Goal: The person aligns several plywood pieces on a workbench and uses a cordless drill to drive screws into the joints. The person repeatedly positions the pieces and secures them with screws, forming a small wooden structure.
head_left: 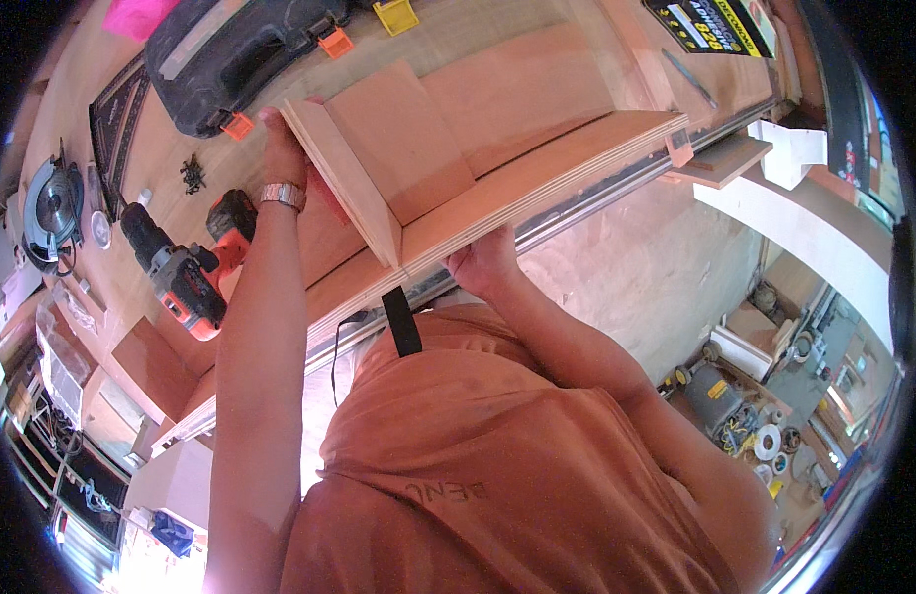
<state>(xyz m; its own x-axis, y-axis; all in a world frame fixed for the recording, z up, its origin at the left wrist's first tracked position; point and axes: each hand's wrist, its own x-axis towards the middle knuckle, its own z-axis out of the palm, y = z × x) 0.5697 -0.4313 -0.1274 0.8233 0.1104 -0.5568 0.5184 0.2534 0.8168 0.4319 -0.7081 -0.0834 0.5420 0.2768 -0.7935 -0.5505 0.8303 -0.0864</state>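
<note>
A long plywood board (596, 150) stands on edge along the near side of the bench, its layered edge facing up. A shorter plywood divider (347, 188) meets it at roughly a right angle. At the divider's far end is my left hand (284, 148), closed around it, with some fingers hidden behind the wood. My right hand (482, 262) is at the near face of the long board, closed against its underside, its fingertips partly covered. Between divider and long board lies a loose-looking flat plywood panel (398, 139).
Left of my forearm lies an orange-and-black cordless drill (186, 282), with a heap of dark screws (192, 174) beyond. A black tool case (240, 59), a carpenter's square (116, 129) and a circular saw (57, 203) sit farther off. A pencil-like stick (690, 79) lies far right.
</note>
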